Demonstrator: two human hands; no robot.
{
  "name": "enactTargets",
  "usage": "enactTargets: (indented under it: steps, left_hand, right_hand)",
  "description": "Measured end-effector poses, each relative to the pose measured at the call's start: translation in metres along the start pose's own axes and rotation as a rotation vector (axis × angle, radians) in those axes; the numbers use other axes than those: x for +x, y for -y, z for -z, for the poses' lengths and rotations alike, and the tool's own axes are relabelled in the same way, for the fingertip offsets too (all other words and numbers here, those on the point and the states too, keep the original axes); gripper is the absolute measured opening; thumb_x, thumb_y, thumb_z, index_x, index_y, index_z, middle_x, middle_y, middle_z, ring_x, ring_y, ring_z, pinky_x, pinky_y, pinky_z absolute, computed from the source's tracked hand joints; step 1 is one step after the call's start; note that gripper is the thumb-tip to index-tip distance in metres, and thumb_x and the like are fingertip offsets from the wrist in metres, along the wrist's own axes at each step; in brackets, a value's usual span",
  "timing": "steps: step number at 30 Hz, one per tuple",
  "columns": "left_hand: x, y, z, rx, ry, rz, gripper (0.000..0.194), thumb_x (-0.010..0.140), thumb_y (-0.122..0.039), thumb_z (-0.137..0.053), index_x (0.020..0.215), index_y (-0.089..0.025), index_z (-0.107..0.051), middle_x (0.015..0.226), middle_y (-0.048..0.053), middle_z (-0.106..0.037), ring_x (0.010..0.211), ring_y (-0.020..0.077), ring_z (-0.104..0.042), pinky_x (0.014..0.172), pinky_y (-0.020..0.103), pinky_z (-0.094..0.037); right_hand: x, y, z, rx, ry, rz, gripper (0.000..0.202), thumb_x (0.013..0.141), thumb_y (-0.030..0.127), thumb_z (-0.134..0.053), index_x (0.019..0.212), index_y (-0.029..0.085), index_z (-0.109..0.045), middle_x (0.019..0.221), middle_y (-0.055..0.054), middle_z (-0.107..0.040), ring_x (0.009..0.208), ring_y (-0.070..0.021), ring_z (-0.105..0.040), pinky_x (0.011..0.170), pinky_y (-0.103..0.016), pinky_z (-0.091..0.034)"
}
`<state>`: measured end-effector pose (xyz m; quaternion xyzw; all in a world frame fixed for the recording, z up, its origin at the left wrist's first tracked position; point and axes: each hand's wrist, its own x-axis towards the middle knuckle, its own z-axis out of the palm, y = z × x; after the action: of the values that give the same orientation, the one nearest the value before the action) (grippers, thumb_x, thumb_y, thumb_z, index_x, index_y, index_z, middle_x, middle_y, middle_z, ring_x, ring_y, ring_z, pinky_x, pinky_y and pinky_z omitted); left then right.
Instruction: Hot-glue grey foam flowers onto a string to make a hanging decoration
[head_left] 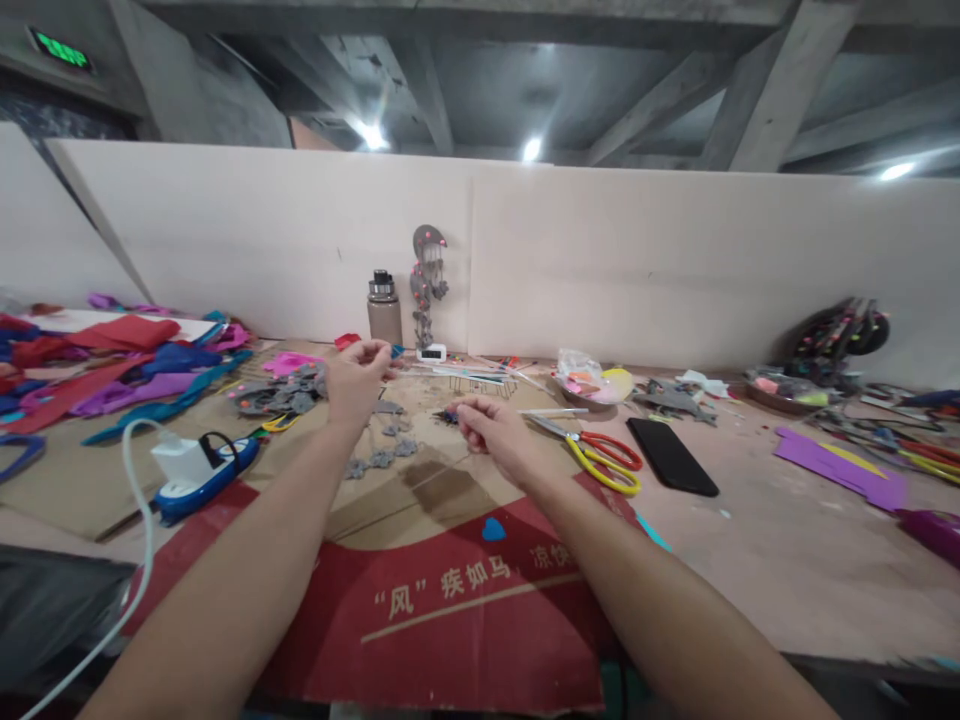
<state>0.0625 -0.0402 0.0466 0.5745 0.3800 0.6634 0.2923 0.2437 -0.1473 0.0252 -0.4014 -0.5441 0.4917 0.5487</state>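
Note:
My left hand (358, 378) is raised over the cardboard sheet (480, 480), its thumb and fingers closed in a pinch; what they hold is too small to make out. A small blue piece (397, 351) shows just past its fingertips. My right hand (491, 432) is lower and to the right, fingers pinched together near a small dark item (448, 416) that I cannot name. Between the hands, grey flower-shaped pieces (381, 458) hang together on threads and lie on the cardboard. A blue heart (493, 529) rests on the red printed part, below my right hand.
Scissors with red and yellow handles (607, 462) and a black phone (673, 457) lie to the right. A power strip (206, 480) and coloured felt scraps (142, 360) are on the left. Behind stand a bottle (385, 312), a grey hanging ornament (427, 275) and a white partition (675, 270).

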Motion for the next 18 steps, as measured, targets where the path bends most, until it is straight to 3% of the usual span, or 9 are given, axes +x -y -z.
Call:
enactTargets:
  steps: [2,6,9,13,15,18]
  left_hand:
    - [0.004,0.003,0.003,-0.008,-0.024,-0.037,0.021,0.075,-0.033,-0.062,0.082,-0.014,-0.064,0.075,0.004,-0.07,0.067,0.014,-0.069,0.058,0.02,-0.054]
    - [-0.001,0.001,-0.006,0.022,0.045,-0.048,0.017,0.075,-0.03,-0.062,0.081,-0.014,-0.064,0.069,0.002,-0.068,0.066,0.0133,-0.068,0.061,0.021,-0.054]
    - [0.002,-0.01,-0.013,0.021,0.065,-0.073,0.015,0.076,-0.028,-0.062,0.082,-0.015,-0.064,0.07,0.002,-0.069,0.063,0.0123,-0.067,0.06,0.021,-0.054]
    - [0.031,-0.036,-0.007,0.01,-0.007,-0.158,0.016,0.08,-0.029,-0.06,0.086,-0.014,-0.064,0.074,0.002,-0.067,0.066,0.0121,-0.068,0.06,0.021,-0.054]
    - [0.05,-0.047,0.004,0.023,-0.064,-0.188,0.019,0.08,-0.029,-0.061,0.088,-0.012,-0.062,0.078,0.003,-0.066,0.069,0.013,-0.068,0.063,0.023,-0.055]
    - [0.075,-0.052,0.026,0.034,-0.128,-0.196,0.024,0.085,-0.03,-0.056,0.092,-0.008,-0.061,0.08,0.003,-0.064,0.073,0.0149,-0.069,0.067,0.027,-0.055]
  right_hand:
    - [-0.002,0.01,0.004,0.102,0.074,-0.022,0.03,0.071,0.044,-0.069,0.083,0.018,-0.065,0.06,0.006,-0.052,0.048,-0.0061,-0.045,0.046,-0.02,-0.038]
    - [-0.003,0.02,0.011,0.246,0.193,-0.008,0.029,0.069,0.042,-0.074,0.072,0.019,-0.057,0.057,0.007,-0.05,0.054,-0.0091,-0.053,0.069,-0.031,-0.054]
    - [-0.003,0.018,0.011,0.247,0.21,-0.04,0.03,0.069,0.041,-0.075,0.077,0.021,-0.055,0.057,0.008,-0.047,0.048,-0.007,-0.044,0.063,-0.031,-0.054]
    - [-0.009,0.017,0.006,0.188,0.26,-0.141,0.03,0.07,0.039,-0.075,0.086,0.02,-0.058,0.058,0.009,-0.046,0.043,-0.0041,-0.031,0.038,-0.018,-0.032]
    - [-0.015,0.022,0.008,0.161,0.302,-0.197,0.028,0.07,0.038,-0.074,0.085,0.019,-0.06,0.058,0.008,-0.045,0.042,-0.0029,-0.026,0.037,-0.016,-0.021]
    - [-0.026,0.042,0.024,0.112,0.329,-0.213,0.026,0.073,0.039,-0.072,0.084,0.017,-0.063,0.059,0.006,-0.045,0.042,-0.0029,-0.026,0.038,-0.018,-0.019]
